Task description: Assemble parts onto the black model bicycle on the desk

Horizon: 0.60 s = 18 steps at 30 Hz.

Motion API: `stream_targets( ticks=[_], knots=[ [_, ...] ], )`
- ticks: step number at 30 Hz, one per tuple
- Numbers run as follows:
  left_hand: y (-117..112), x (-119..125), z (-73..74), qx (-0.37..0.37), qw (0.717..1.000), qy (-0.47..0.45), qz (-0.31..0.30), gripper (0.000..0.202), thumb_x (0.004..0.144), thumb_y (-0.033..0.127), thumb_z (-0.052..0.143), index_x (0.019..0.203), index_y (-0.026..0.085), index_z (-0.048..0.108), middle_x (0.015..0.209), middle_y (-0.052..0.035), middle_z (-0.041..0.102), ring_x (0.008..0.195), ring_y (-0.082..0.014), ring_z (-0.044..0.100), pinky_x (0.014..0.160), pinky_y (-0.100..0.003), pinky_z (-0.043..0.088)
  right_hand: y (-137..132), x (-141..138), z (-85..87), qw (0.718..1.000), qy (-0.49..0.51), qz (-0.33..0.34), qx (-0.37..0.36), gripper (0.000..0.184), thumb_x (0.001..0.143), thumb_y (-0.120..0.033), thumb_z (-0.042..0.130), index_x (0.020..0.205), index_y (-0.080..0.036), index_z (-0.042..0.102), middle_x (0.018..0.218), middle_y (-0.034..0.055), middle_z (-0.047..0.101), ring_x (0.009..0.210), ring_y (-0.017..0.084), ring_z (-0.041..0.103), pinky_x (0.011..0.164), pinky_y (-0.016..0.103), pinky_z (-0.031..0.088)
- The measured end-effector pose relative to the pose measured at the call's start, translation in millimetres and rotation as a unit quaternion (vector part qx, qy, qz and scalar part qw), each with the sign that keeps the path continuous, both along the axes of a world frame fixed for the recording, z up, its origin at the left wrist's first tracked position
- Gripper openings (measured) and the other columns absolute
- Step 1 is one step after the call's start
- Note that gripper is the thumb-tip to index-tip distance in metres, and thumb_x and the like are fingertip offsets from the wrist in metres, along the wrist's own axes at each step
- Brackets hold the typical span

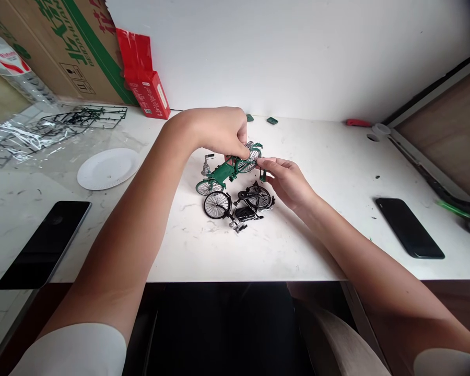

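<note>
A green model bicycle [222, 173] with silver handlebars stands near the middle of the white table. My left hand [229, 133] reaches over it from behind and is closed on its frame near the rear wheel. Beside that wheel, the fingers of my right hand [288, 180] are pinched together around a small dark green part [262, 175], its shape partly hidden by the fingers. Just in front, a black model bicycle [245, 204] lies on its side, apart from both hands.
Left are a white plate [108, 168], plastic wrap with dark sprues [90, 116] and a phone [45, 244]. A red box [149, 86] leans by a carton [70, 57]. Small green pieces [272, 120] lie at the wall. Another phone [410, 227] lies right.
</note>
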<state>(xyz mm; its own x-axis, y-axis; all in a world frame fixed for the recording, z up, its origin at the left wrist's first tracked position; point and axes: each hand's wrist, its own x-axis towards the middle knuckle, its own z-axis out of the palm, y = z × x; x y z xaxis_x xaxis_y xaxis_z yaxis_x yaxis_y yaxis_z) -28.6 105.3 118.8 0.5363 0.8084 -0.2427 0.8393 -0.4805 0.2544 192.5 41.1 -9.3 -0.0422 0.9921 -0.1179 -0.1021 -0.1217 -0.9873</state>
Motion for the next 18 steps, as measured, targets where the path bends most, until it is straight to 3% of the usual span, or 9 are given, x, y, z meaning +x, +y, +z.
stream_targets(
  ticks=[8, 18],
  knots=[
    [-0.5, 0.5, 0.9, 0.0, 1.0, -0.001, 0.0, 0.051, 0.078, 0.053, 0.078, 0.122, 0.03, 0.089, 0.104, -0.008, 0.085, 0.108, -0.034, 0.073, 0.084, -0.04, 0.046, -0.3, -0.6, 0.8, 1.0, -0.011, -0.002, 0.005, 0.033, 0.076, -0.053, 0.098, 0.085, -0.028, 0.08, 0.112, 0.0045, 0.08, 0.109, 0.024, 0.066, 0.095, 0.042, 0.051],
    [-0.4, 0.9, 0.1, 0.002, 1.0, -0.001, -0.006, 0.047, 0.079, 0.055, 0.078, 0.115, 0.028, 0.09, 0.101, -0.0083, 0.085, 0.1, -0.0317, 0.075, 0.08, -0.039, 0.046, -1.0, -1.0, -0.4, 1.0, 0.019, 0.002, 0.005, 0.027, 0.078, -0.047, 0.1, 0.081, -0.027, 0.081, 0.108, 0.0012, 0.079, 0.101, 0.02, 0.064, 0.094, 0.039, 0.048]
  ],
)
